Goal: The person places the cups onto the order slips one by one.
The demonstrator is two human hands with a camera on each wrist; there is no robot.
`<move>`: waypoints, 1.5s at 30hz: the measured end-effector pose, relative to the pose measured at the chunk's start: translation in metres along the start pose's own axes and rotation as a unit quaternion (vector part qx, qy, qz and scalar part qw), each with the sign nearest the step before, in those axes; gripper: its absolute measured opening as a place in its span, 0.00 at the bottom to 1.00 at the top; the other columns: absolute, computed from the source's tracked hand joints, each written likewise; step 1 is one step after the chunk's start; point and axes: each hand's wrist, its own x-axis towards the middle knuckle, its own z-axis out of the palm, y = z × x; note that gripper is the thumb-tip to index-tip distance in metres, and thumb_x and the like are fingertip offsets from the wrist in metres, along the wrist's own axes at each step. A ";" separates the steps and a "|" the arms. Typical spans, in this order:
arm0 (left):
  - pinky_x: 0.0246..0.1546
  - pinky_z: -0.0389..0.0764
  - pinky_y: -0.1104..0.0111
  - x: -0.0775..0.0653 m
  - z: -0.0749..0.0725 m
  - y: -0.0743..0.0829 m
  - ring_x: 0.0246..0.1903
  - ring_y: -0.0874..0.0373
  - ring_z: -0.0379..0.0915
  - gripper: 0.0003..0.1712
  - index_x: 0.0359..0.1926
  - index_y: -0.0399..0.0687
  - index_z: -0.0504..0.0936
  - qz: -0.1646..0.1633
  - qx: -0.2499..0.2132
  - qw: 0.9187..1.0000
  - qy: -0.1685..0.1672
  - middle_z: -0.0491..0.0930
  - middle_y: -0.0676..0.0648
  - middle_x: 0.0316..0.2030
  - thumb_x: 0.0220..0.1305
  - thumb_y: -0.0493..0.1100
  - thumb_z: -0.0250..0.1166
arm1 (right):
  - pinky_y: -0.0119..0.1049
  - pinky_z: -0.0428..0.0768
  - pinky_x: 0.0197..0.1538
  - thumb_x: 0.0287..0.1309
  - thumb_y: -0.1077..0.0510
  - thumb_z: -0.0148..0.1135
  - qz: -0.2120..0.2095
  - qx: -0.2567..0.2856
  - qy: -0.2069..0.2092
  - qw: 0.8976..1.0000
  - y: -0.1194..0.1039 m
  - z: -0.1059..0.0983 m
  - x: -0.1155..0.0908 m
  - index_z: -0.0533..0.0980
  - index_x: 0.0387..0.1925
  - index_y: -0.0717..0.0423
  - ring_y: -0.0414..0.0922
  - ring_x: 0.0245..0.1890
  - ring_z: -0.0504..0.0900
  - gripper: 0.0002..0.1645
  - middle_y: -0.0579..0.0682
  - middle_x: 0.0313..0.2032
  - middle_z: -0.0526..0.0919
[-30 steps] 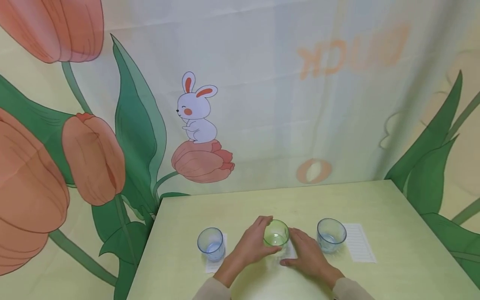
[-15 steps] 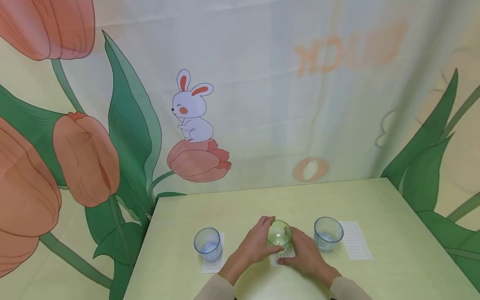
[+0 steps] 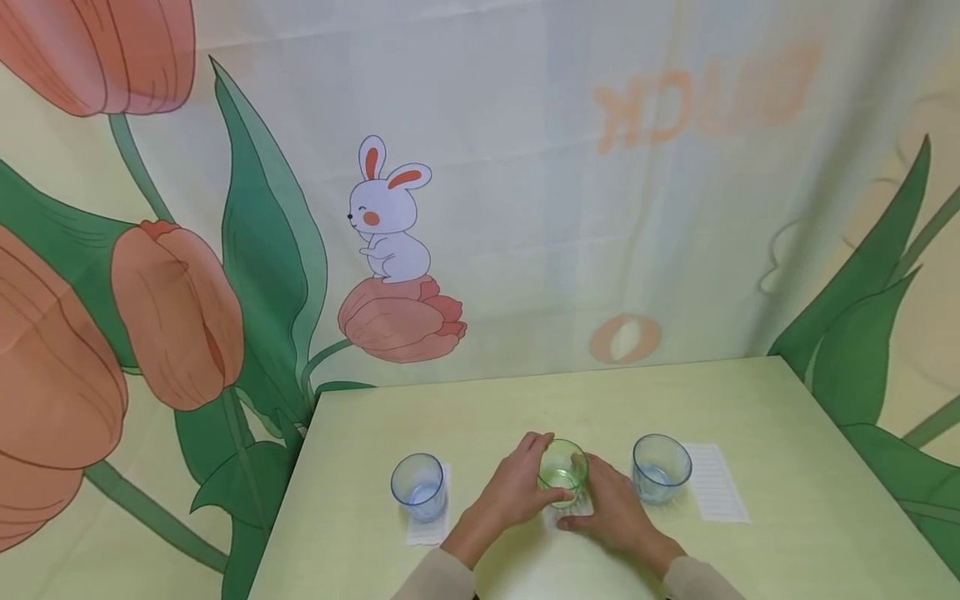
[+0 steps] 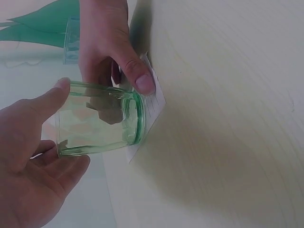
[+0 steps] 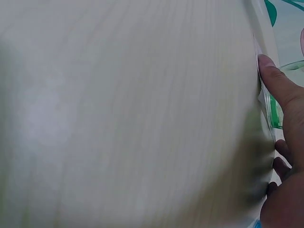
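Note:
In the head view my left hand (image 3: 517, 483) grips a clear green drinking glass (image 3: 564, 475) near its rim, thumb on the near side and fingers on the far side. The left wrist view has the glass (image 4: 95, 121) upright, its base right over a small lined paper slip (image 4: 154, 102). My right hand (image 3: 618, 508) is close along the right side of the glass. Its thumb (image 4: 142, 80) lies extended on the paper beside the base, while its other fingers reach behind the glass and show through it.
A blue glass (image 3: 418, 487) stands on a paper slip (image 3: 427, 533) at the left. Another blue glass (image 3: 662, 469) stands close to the right hand, with a lined slip (image 3: 717, 483) beside it. A printed curtain (image 3: 525, 208) hangs behind the pale table (image 3: 360, 417).
My left hand has shifted the green glass slightly right, over the paper slip and nearer the right hand. The right hand has stayed almost in place; both blue glasses stand as before.

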 end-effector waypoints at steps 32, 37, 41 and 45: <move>0.65 0.79 0.58 -0.003 0.001 -0.004 0.65 0.51 0.76 0.55 0.78 0.42 0.66 0.003 0.010 1.000 0.011 0.72 0.48 0.69 0.58 0.59 0.81 | 0.66 0.67 0.72 0.40 0.31 0.85 -0.018 -0.015 -0.015 1.000 0.004 0.001 -0.002 0.64 0.79 0.57 0.60 0.73 0.70 0.71 0.58 0.73 0.72; 0.65 0.79 0.54 -0.007 -0.005 -0.005 0.66 0.49 0.75 0.60 0.81 0.44 0.61 -0.001 -0.004 1.000 -0.001 0.70 0.47 0.71 0.57 0.61 0.81 | 0.64 0.67 0.73 0.45 0.35 0.85 -0.017 0.034 -0.027 0.999 -0.007 -0.010 -0.001 0.60 0.80 0.61 0.62 0.73 0.69 0.70 0.60 0.74 0.70; 0.67 0.77 0.52 -0.010 -0.017 -0.005 0.71 0.47 0.70 0.63 0.82 0.47 0.59 -0.001 0.005 1.000 -0.021 0.67 0.47 0.75 0.56 0.67 0.79 | 0.66 0.67 0.73 0.49 0.35 0.84 -0.004 0.071 -0.030 0.997 -0.020 -0.028 -0.002 0.57 0.80 0.65 0.66 0.75 0.66 0.71 0.65 0.75 0.67; 0.69 0.74 0.49 -0.014 -0.034 -0.004 0.74 0.46 0.66 0.63 0.82 0.49 0.61 0.006 0.045 0.999 -0.025 0.64 0.46 0.78 0.54 0.72 0.78 | 0.67 0.70 0.70 0.48 0.32 0.82 -0.010 0.066 -0.018 0.998 -0.032 -0.047 -0.003 0.58 0.80 0.65 0.67 0.74 0.67 0.71 0.66 0.75 0.66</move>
